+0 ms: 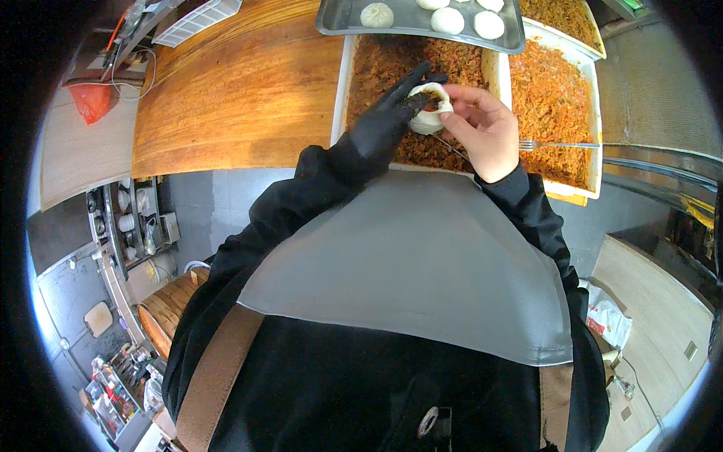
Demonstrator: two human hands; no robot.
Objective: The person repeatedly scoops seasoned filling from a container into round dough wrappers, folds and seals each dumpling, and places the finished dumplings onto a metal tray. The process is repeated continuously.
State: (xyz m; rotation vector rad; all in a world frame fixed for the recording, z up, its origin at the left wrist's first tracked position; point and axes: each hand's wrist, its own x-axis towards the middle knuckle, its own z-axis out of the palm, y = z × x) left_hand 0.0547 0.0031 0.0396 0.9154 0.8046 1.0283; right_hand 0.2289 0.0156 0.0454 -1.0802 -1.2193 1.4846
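Observation:
My left hand, in a black glove, cups a partly gathered bun of white dough, with the thumb over its open top. Dark filling shows at the opening. My bare right hand pinches the dough's rim from the right. Both hands are above a white tub of dark brown chopped filling. A thin metal utensil handle runs out from beneath the bun toward my right wrist; its other end is hidden.
Beyond the tub, a metal tray holds several shaped buns. To the right, an orange filling fills another white tub, with a fork across it. A wooden tabletop extends left. Behind it stands a white plastic basket.

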